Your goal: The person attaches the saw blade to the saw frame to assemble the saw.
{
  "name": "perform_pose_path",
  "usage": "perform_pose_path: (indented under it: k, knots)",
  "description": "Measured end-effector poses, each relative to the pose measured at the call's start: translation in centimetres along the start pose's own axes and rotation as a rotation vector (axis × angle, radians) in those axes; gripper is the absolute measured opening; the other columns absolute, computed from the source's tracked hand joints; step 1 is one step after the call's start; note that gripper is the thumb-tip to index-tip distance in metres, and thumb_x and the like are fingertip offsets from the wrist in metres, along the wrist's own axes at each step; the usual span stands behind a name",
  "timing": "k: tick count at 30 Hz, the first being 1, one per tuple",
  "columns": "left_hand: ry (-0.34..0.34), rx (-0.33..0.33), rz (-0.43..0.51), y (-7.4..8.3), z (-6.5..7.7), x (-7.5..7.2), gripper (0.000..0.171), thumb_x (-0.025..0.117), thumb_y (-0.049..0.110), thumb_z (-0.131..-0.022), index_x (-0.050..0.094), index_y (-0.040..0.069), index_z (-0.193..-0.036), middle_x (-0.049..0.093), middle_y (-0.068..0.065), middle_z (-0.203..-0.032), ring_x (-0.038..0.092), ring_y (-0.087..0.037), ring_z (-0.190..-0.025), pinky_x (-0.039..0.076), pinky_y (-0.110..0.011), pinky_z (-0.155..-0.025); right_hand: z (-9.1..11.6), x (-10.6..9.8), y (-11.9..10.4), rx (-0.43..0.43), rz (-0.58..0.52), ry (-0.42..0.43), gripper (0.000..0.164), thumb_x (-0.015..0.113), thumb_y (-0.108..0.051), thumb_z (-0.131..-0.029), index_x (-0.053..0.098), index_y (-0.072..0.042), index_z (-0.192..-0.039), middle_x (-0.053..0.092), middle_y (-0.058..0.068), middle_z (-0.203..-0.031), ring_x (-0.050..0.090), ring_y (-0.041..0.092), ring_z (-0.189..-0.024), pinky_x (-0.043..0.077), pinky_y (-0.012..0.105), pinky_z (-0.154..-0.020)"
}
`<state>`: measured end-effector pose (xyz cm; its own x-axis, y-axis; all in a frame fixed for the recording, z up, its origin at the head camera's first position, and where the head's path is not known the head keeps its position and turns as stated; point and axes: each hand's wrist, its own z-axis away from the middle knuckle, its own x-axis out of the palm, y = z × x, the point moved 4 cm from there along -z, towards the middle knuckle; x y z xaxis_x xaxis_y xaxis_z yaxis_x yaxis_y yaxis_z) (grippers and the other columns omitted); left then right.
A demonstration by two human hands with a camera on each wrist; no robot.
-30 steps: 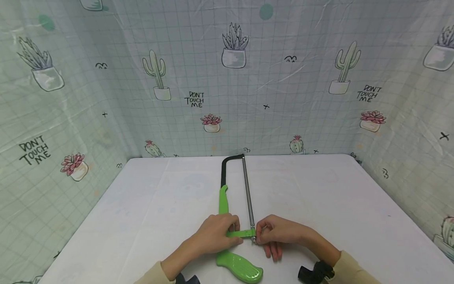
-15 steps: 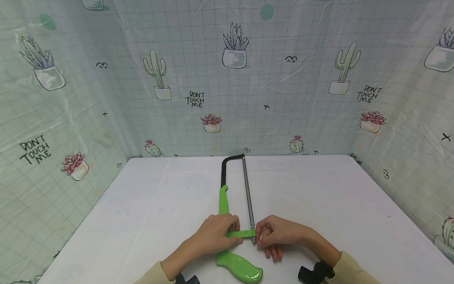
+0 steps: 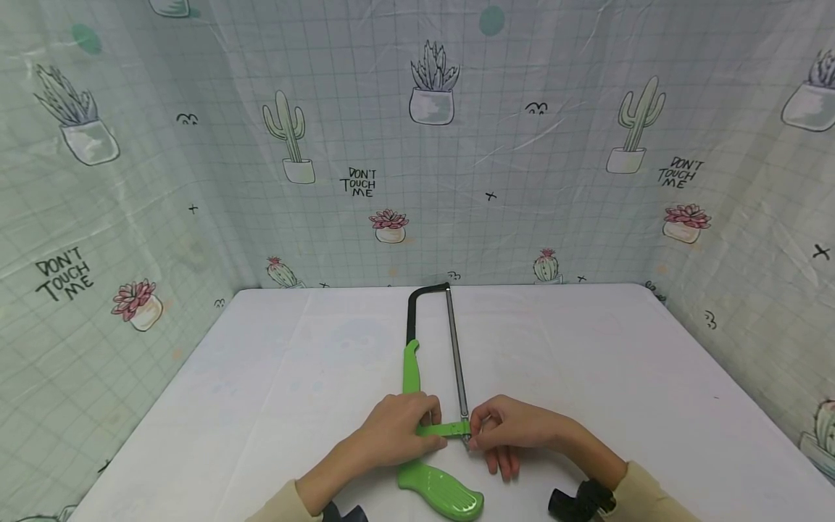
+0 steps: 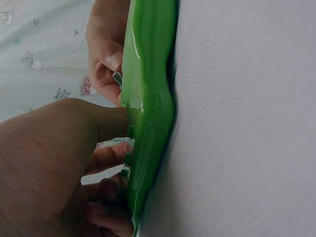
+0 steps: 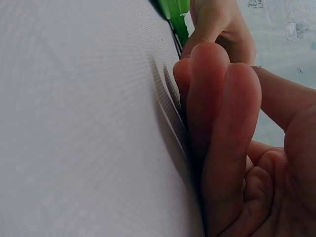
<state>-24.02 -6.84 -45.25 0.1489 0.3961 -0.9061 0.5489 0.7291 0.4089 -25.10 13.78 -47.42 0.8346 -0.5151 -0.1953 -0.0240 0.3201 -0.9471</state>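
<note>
A hacksaw [image 3: 441,491] with a green handle and a black front bow [image 3: 412,319] lies flat on the white table, its grip towards me. Its blade side [image 3: 456,351] runs along the right. My left hand [image 3: 396,432] holds the green frame around the crossbar [image 3: 446,430], thumb and fingers on either side. At the crossbar's right end, my right hand [image 3: 522,425] pinches a small metal wing nut [image 3: 467,441] between thumb and forefinger. The left wrist view shows the nut's metal wing [image 4: 117,78] at the right fingertips. The right hand's other fingers [image 5: 232,118] lie low by the tabletop.
The white table [image 3: 313,377] stretches out around the saw. Behind it and at both sides hangs a cactus-print curtain [image 3: 483,159]. A black wrist device [image 3: 580,502] sits by the right sleeve.
The wing nut has turned a little under the right thumb and forefinger, which have shifted slightly. The left hand and the hacksaw stay in place.
</note>
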Motion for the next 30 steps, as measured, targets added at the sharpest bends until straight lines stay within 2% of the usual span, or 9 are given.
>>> perform_pose_path:
  k: [4, 10, 12, 18, 25, 30]
  knots:
    - [-0.002, -0.002, 0.006, -0.03, -0.02, -0.03, 0.025, 0.080, 0.045, -0.085, 0.067, 0.025, -0.093, 0.057, 0.017, -0.078, 0.048, 0.001, -0.066, 0.038, -0.021, -0.062, -0.03, -0.02, 0.07, -0.006, -0.001, -0.002, 0.013, 0.067, -0.017, -0.097, 0.061, -0.006, -0.099, 0.066, 0.039, -0.073, 0.065, 0.008, -0.047, 0.050, 0.022, -0.043]
    - [-0.002, 0.000, 0.004, 0.08, 0.02, -0.15, 0.024, 0.079, 0.045, -0.086, 0.067, 0.025, -0.093, 0.057, 0.017, -0.078, 0.047, 0.001, -0.066, 0.038, -0.021, -0.063, -0.04, -0.04, 0.12, 0.009, -0.018, -0.002, 0.012, 0.065, -0.017, -0.098, 0.061, -0.006, -0.100, 0.071, 0.007, -0.065, 0.065, 0.007, -0.047, 0.050, 0.022, -0.043]
    - [0.002, 0.004, 0.000, 0.11, 0.04, -0.17, 0.024, 0.079, 0.045, -0.086, 0.066, 0.025, -0.092, 0.057, 0.017, -0.078, 0.047, 0.001, -0.066, 0.038, -0.021, -0.063, -0.02, -0.04, 0.09, 0.015, -0.022, 0.000, 0.012, 0.065, -0.018, -0.098, 0.062, -0.006, -0.100, 0.070, 0.003, -0.065, 0.065, 0.007, -0.047, 0.050, 0.022, -0.043]
    - [0.015, 0.002, 0.006, 0.05, -0.04, -0.08, 0.025, 0.079, 0.046, -0.085, 0.066, 0.025, -0.091, 0.056, 0.017, -0.076, 0.047, 0.001, -0.064, 0.038, -0.021, -0.062, 0.06, -0.07, -0.06, 0.013, -0.026, 0.006, 0.013, 0.066, -0.017, -0.098, 0.062, -0.005, -0.099, 0.070, 0.012, -0.067, 0.065, 0.008, -0.046, 0.050, 0.023, -0.043]
    - [0.019, -0.004, 0.014, -0.04, -0.06, 0.05, 0.025, 0.080, 0.046, -0.084, 0.066, 0.026, -0.090, 0.056, 0.018, -0.076, 0.047, 0.001, -0.064, 0.038, -0.021, -0.061, 0.06, -0.10, -0.01, 0.004, -0.017, 0.003, 0.013, 0.065, -0.017, -0.098, 0.062, -0.005, -0.099, 0.070, 0.015, -0.067, 0.065, 0.007, -0.047, 0.050, 0.023, -0.043]
    - [0.018, -0.004, 0.013, -0.16, -0.04, 0.12, 0.024, 0.079, 0.045, -0.085, 0.066, 0.026, -0.090, 0.056, 0.018, -0.076, 0.048, 0.001, -0.064, 0.038, -0.020, -0.062, -0.01, -0.01, -0.04, -0.001, -0.016, -0.002, 0.012, 0.066, -0.016, -0.097, 0.063, -0.005, -0.098, 0.070, 0.025, -0.069, 0.066, 0.007, -0.047, 0.050, 0.023, -0.043]
